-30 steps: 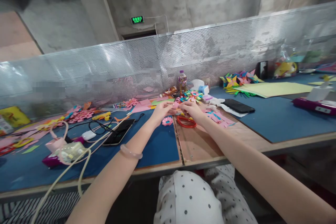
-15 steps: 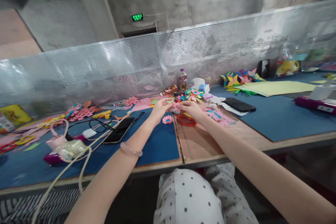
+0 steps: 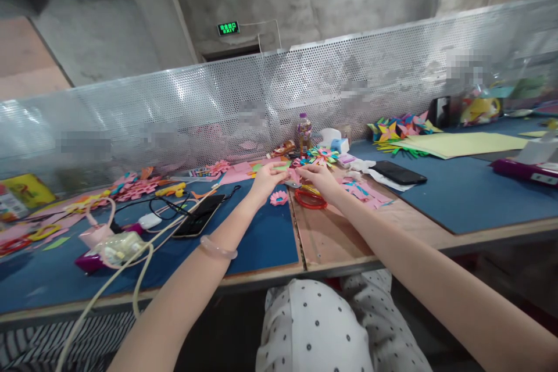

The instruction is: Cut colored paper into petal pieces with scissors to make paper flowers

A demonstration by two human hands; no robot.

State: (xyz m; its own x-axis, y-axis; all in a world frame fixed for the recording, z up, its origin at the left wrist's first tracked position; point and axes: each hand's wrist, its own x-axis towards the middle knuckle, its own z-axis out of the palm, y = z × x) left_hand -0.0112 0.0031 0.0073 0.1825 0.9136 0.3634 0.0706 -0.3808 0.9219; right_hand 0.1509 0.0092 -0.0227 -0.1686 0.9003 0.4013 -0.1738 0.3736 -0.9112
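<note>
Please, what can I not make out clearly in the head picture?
In the head view:
Pink paper between left hand and right hand: exact shape, small and partly covered by them.
Bottle: label text, too small.
Purple object: right end, cut off by the right edge.

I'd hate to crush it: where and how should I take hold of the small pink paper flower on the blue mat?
Probably a light pinch on the near petals of the pink paper flower, coming from the table's near edge: its petals fan outward, and the left hand is just beyond it.
</note>
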